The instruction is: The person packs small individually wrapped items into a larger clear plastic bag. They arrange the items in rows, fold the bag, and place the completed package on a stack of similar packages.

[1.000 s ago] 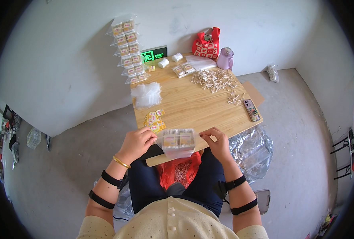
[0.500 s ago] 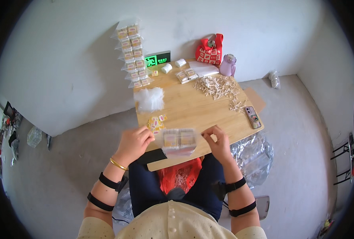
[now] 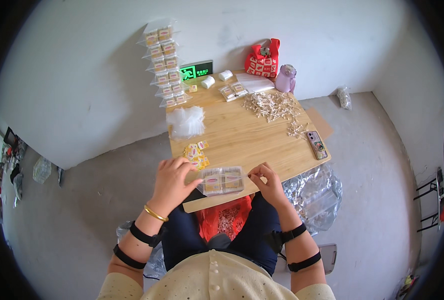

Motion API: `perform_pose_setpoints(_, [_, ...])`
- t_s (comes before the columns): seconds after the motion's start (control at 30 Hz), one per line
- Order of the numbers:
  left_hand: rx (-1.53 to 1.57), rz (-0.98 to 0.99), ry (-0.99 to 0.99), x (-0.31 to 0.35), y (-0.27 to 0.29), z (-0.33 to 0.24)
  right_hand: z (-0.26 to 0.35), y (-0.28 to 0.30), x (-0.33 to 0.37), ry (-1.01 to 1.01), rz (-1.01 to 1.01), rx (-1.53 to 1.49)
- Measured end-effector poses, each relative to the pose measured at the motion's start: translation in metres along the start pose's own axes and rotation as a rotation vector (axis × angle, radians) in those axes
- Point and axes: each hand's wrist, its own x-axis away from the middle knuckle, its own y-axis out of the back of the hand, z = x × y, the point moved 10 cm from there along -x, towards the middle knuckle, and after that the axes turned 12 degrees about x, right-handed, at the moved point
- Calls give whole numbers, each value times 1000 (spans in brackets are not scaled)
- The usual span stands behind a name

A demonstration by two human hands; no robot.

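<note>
A clear plastic pack of cotton swabs (image 3: 223, 181) lies at the table's near edge, with two bundles and their yellow-and-white labels showing through the film. At its left edge is my left hand (image 3: 172, 181), thumb and fingers apart, the thumb tip close to the pack. My right hand (image 3: 268, 184) pinches the film at the pack's right end between thumb and forefinger. Small yellow paper labels (image 3: 196, 155) lie in a loose heap just beyond my left fingers. A dark flat piece (image 3: 194, 196) sits partly under my left wrist.
Packed swabs (image 3: 164, 65) rise in a tall stack at the back left. Clear bags (image 3: 186, 122) lie in front of it. Loose cotton swabs (image 3: 272, 106) spread at the right, near a phone (image 3: 317, 145) and a purple bottle (image 3: 286, 79). A red bag (image 3: 227, 217) hangs between my knees.
The pack has settled from a blurred, raised position to lying flatter on the table. My left hand has opened beside it; the right hand has come down slightly and left.
</note>
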Motion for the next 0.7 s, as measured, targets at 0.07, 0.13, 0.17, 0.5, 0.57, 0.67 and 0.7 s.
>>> perform_pose_setpoints(0.07, [27,-37,-85,-9,-6,-26,3,0,-1,32,0,-41])
perform_pose_setpoints(0.13, [81,18,-90,-11,-30,-29,6,1,-1,51,1,-38])
perform_pose_setpoints(0.17, [111,47,-99,-12,-42,-28,6,4,0,58,-4,-33])
perform_pose_setpoints(0.5, [267,30,-20,-8,-56,-11,6,8,1,46,-13,-7])
perform_pose_setpoints(0.57, [260,49,-50,-7,-54,-18,4,8,0,36,-23,19])
perform_pose_setpoints(0.67, [261,60,-64,-4,-54,-23,2,8,0,23,-43,-15])
perform_pose_setpoints(0.7, [263,61,-63,-3,-55,-24,1,7,0,23,-34,-9])
